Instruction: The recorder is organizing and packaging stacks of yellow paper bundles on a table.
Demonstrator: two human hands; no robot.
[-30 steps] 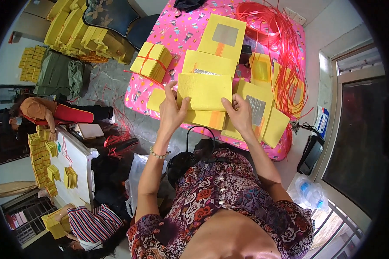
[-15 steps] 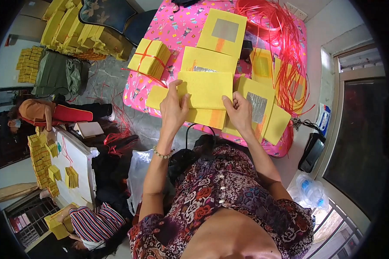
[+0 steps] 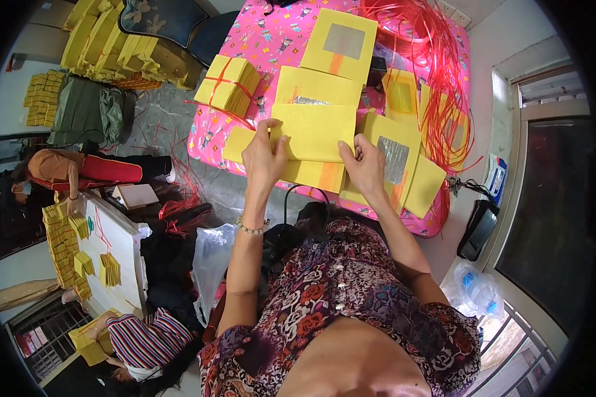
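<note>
Between my hands is a plain yellow joss paper [image 3: 315, 133], lying over other yellow sheets. My left hand [image 3: 263, 159] grips its left edge, thumb on the face and fingers at the edge. At the lower right corner my right hand [image 3: 367, 165] pinches it between thumb and bent fingers. Just beyond lies a yellow sheet [image 3: 291, 81] with a partly covered silver patch. Farther off is a larger sheet [image 3: 318, 53] with a silver square and an orange stripe. Beside my right hand another silver-patched sheet [image 3: 407, 135] overlaps more yellow paper.
A yellow bundle [image 3: 226, 83] tied with red strip sits left on the pink tablecloth [image 3: 208, 135]. Tangled red strips [image 3: 444, 86] spread along the right. At left, two people [image 3: 59, 169] work around a white table [image 3: 122, 264] with yellow bundles. A window [image 3: 543, 198] stands at right.
Both hands and the yellow joss paper between them have stayed almost in place, with only a slight shift of the view. The grip of each hand looks the same.
</note>
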